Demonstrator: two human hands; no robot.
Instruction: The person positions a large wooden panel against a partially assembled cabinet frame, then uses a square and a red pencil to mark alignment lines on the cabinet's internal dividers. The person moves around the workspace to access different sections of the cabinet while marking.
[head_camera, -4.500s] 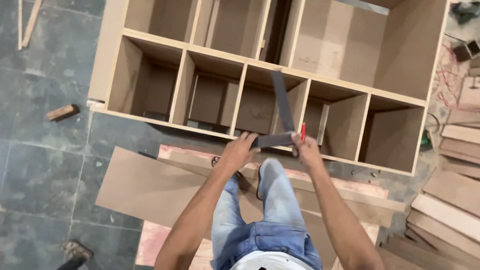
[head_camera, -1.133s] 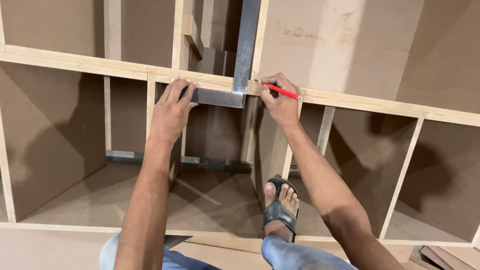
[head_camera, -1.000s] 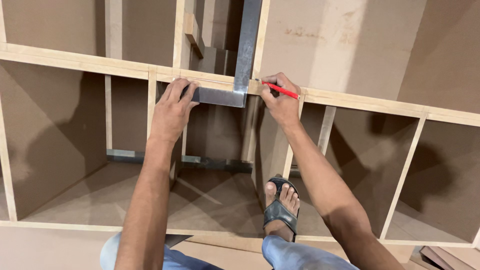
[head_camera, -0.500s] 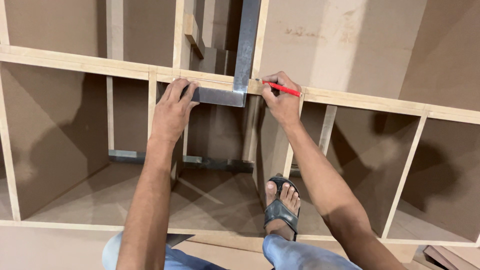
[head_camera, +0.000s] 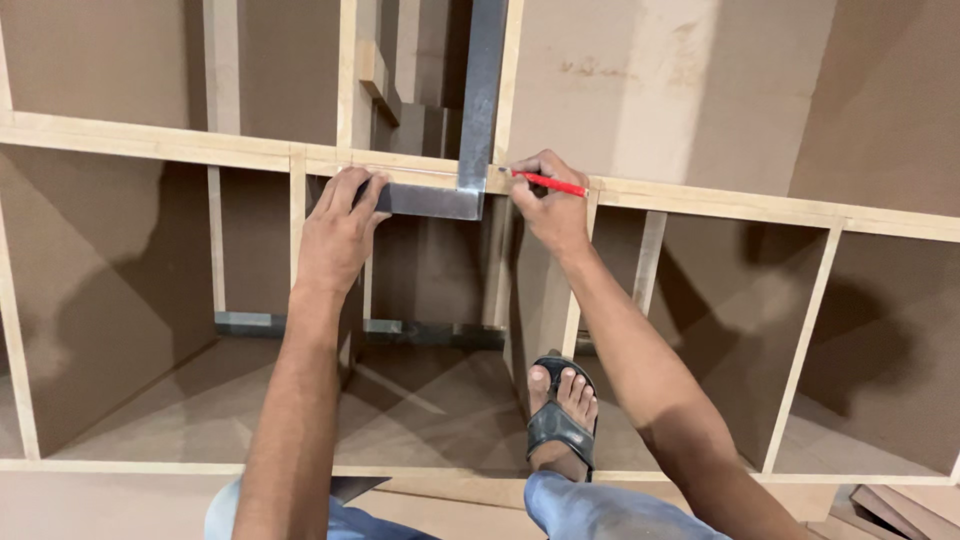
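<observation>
From the head camera, we see our left hand (head_camera: 340, 225) pressed flat on the short arm of a steel carpenter's square (head_camera: 470, 160), fingers spread over the metal, pinning it against the pale front edge of a horizontal cabinet rail (head_camera: 720, 200). The square's long arm runs up along an upright divider. Our right hand (head_camera: 548, 205) pinches a red pencil (head_camera: 548, 183), its tip touching the rail just beside the square's corner. Below, 1 sandalled foot (head_camera: 560, 415) rests inside a compartment.
</observation>
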